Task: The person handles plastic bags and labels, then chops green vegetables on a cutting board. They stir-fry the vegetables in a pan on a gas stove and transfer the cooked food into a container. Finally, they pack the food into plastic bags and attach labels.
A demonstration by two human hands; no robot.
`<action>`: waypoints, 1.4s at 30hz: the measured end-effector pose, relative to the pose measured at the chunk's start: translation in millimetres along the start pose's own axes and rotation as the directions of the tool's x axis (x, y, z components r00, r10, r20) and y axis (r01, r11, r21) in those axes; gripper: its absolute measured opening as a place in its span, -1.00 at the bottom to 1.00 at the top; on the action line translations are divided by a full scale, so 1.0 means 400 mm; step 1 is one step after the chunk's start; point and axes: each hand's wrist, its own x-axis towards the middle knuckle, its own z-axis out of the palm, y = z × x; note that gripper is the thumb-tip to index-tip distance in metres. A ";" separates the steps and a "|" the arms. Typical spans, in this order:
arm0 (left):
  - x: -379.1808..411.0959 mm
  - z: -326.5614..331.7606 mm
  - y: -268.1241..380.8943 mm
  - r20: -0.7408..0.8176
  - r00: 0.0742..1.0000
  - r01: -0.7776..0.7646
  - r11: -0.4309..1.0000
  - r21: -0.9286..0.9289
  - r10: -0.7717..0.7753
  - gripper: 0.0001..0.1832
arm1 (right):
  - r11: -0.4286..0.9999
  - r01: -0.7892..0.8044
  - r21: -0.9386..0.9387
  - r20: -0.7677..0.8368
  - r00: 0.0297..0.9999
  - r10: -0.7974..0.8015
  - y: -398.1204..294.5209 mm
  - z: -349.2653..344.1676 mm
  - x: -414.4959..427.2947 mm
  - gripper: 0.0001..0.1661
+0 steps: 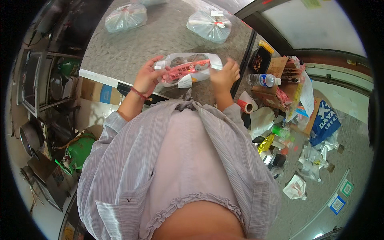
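Note:
A white plastic bag (pixel 207 75) with red printed wrapping and dark round shapes inside lies across the near part of the grey counter (pixel 162 36). Its left end is gripped by my left hand (pixel 149 75), thumb on top of the red-printed packet (pixel 187 69). My right hand (pixel 225 75), slightly blurred, is at the bag's right end with fingers bent; whether it grips the plastic cannot be told. A white paper slip (pixel 185 81) hangs at the bag's near side. What exactly the bag holds is partly hidden.
Two tied bags stand farther back, one left (pixel 126 18), one right (pixel 210 26). Right of the counter are a plastic water bottle (pixel 264 80), a cardboard box (pixel 274 67), a black tray (pixel 258 61) and a red roll (pixel 246 106). A green gas cylinder (pixel 81 150) stands at left.

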 end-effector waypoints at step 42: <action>0.050 0.070 -0.099 0.195 0.872 -0.349 0.291 0.891 0.449 -0.52 | -0.512 -0.851 0.118 0.941 0.260 -0.216 -0.096 0.057 -0.092 -0.59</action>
